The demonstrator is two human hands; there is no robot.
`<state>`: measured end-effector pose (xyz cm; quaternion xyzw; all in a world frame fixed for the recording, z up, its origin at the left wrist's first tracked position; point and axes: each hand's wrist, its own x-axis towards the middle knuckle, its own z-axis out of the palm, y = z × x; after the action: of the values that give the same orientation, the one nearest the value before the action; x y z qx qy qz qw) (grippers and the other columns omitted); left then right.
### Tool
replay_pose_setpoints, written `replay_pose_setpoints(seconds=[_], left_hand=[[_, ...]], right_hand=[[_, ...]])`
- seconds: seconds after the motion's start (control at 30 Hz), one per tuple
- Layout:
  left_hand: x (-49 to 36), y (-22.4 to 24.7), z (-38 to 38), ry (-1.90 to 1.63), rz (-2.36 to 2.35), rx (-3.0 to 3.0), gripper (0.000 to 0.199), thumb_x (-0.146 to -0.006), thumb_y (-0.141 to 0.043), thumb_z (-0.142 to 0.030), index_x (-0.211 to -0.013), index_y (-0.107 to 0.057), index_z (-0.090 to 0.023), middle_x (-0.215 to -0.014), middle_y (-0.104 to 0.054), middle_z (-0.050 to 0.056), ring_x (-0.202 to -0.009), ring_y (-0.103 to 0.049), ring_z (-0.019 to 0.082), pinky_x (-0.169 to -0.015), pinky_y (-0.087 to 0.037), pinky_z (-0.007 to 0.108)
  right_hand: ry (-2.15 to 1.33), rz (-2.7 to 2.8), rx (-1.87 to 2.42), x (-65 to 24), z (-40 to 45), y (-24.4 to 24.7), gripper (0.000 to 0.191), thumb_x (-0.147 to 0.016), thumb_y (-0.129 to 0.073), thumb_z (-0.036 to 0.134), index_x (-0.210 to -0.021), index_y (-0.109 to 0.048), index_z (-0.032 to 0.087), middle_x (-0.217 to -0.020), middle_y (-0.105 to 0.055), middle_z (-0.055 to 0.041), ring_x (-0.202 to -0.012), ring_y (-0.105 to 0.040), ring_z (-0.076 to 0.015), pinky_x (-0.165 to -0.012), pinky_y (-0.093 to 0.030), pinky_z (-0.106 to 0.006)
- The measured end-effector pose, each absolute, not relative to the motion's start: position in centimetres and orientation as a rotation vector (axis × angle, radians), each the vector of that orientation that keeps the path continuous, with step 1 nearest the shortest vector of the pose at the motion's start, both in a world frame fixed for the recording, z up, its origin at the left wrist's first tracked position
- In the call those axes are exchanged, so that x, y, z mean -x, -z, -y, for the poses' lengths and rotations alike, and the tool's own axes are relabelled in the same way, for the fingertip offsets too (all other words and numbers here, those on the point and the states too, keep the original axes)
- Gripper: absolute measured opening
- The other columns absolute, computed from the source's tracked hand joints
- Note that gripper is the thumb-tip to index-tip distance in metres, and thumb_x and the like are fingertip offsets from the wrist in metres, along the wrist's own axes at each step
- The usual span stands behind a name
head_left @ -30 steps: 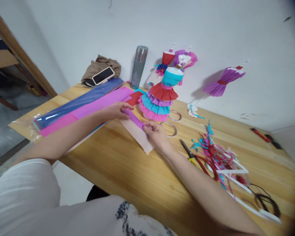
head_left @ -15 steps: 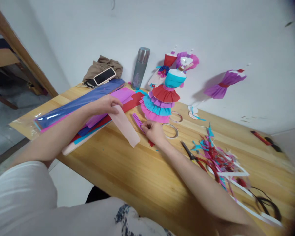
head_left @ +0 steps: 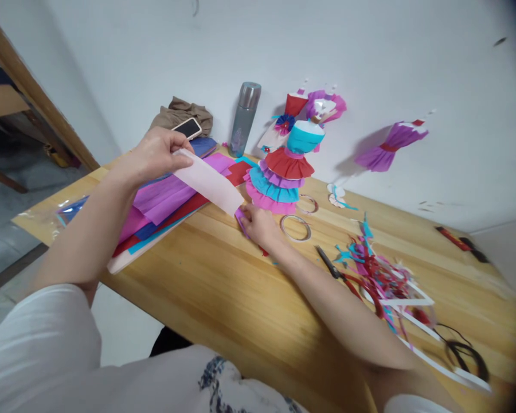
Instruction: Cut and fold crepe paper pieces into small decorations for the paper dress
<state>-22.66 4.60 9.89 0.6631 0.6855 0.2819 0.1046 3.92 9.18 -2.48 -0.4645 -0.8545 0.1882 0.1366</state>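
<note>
A pale pink strip of crepe paper stretches between my two hands above the table. My left hand pinches its upper left end. At the lower right end, the closed fingers of my right hand meet the strip, their tips partly hidden. A folded purple strip shows at those same fingertips; whether it is gripped or lies beneath them I cannot tell. Just beyond my right hand stands a doll form in a tiered paper dress of turquoise, red, purple and pink.
Coloured crepe paper sheets lie under my left arm. Behind them are a phone, brown cloth and a flask. Tape rolls, scissors and paper scraps lie rightward. A purple dress leans by the wall.
My left hand has moved up and left with the pale strip, whose loose end has swung up to my right hand. My right hand has shifted slightly left over the purple strip.
</note>
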Motion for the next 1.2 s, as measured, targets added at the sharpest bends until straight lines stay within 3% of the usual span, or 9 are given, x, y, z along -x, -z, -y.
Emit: replay_pose_setpoints(seconds=[0.13, 0.33, 0.4, 0.5, 0.6, 0.67, 0.83, 1.03, 1.2], left_hand=[[21.7, -11.0, -4.3, -0.768, -2.048, -2.029, 0.047, -0.092, -0.033, -0.034, -0.106, -0.067, -0.005, -0.084, -0.059, 0.002, -0.095, -0.059, 0.017, -0.085, -0.042, 0.032], [19.5, -12.7, -2.4, -0.783, -1.904, -2.105, 0.029, -0.084, -0.054, -0.035, -0.091, -0.069, -0.011, -0.079, -0.059, -0.001, -0.08, -0.056, 0.011, -0.079, -0.043, 0.027], [18.7, -13.1, -1.8, -0.732, -1.778, -2.151, 0.021, -0.08, -0.059, -0.031, -0.082, -0.069, -0.013, -0.075, -0.061, -0.003, -0.075, -0.055, 0.01, -0.074, -0.041, 0.024], [17.1, -13.2, -1.4, -0.558, -1.617, -2.25, 0.016, -0.079, -0.063, -0.031, -0.077, -0.069, -0.016, -0.073, -0.061, -0.003, -0.075, -0.057, 0.01, -0.073, -0.04, 0.022], [14.9, -12.7, -1.5, -0.434, -1.445, -2.264, 0.013, -0.08, -0.062, -0.028, -0.078, -0.07, -0.018, -0.072, -0.062, -0.003, -0.073, -0.058, 0.011, -0.071, -0.04, 0.022], [13.3, -12.2, -1.8, -0.415, -1.347, -2.256, 0.014, -0.082, -0.058, -0.026, -0.082, -0.071, -0.02, -0.075, -0.065, -0.002, -0.074, -0.059, 0.012, -0.07, -0.041, 0.022], [11.4, -10.4, -4.4, -0.265, -1.178, -2.367, 0.012, -0.08, -0.057, -0.019, -0.077, -0.068, -0.021, -0.07, -0.065, -0.001, -0.069, -0.057, 0.014, -0.067, -0.042, 0.024], [14.0, -5.4, -8.7, 0.299, -1.462, -2.434, 0.016, -0.068, -0.058, -0.005, -0.068, -0.068, -0.017, -0.066, -0.064, 0.002, -0.066, -0.057, 0.016, -0.063, -0.04, 0.026], [15.2, -2.1, -9.6, 0.432, -2.046, -2.269, 0.013, -0.073, -0.061, -0.004, -0.076, -0.071, -0.012, -0.066, -0.064, 0.007, -0.08, -0.065, 0.023, -0.072, -0.044, 0.029]], right_hand=[[-0.602, 2.414, 1.374, -3.7, -9.4, 2.2, 0.027, -0.095, -0.053, 0.022, -0.115, -0.068, 0.012, -0.096, -0.077, -0.0144, -0.085, -0.071, -0.0253, -0.071, -0.045, -0.031], [-0.401, 2.589, 1.295, -4.3, -7.6, 0.9, 0.033, -0.094, -0.056, 0.029, -0.122, -0.065, 0.013, -0.123, -0.067, -0.0225, -0.099, -0.069, -0.0301, -0.077, -0.049, -0.036], [-0.442, 2.588, 1.231, -5.3, -7.0, 0.7, 0.028, -0.092, -0.055, 0.025, -0.115, -0.068, 0.015, -0.118, -0.069, -0.0191, -0.1, -0.068, -0.0293, -0.08, -0.05, -0.037], [-0.85, 2.445, 1.105, -7.2, -6.2, 0.5, 0.022, -0.083, -0.064, 0.023, -0.104, -0.069, 0.017, -0.097, -0.071, -0.0105, -0.091, -0.067, -0.0241, -0.08, -0.051, -0.035], [-1.491, 2.078, 0.822, -8.9, -5.7, 0.2, 0.056, -0.071, -0.077, 0.032, -0.124, -0.06, 0.023, -0.107, -0.071, -0.0058, -0.092, -0.068, -0.0199, -0.08, -0.054, -0.032], [-1.67, 1.838, 0.728, -10.0, -5.4, -0.1, 0.062, -0.064, -0.083, 0.041, -0.12, -0.062, 0.024, -0.107, -0.071, -0.0053, -0.088, -0.068, -0.0188, -0.078, -0.055, -0.032], [-1.712, 1.735, 0.825, -12.5, -5.1, -0.3, 0.039, -0.064, -0.084, 0.052, -0.072, -0.064, 0.02, -0.069, -0.067, -0.0008, -0.066, -0.062, -0.0162, -0.067, -0.051, -0.031], [-1.647, 2.04, 0.89, -13.3, -3.8, 0.5, 0.021, -0.076, -0.072, 0.037, -0.071, -0.064, 0.018, -0.066, -0.064, 0.0007, -0.06, -0.054, -0.011, -0.059, -0.042, -0.024], [-1.462, 2.391, 0.785, -12.8, -3.0, 1.3, 0.012, -0.083, -0.06, 0.02, -0.074, -0.067, 0.019, -0.068, -0.065, 0.0009, -0.062, -0.055, -0.0119, -0.059, -0.042, -0.023]])
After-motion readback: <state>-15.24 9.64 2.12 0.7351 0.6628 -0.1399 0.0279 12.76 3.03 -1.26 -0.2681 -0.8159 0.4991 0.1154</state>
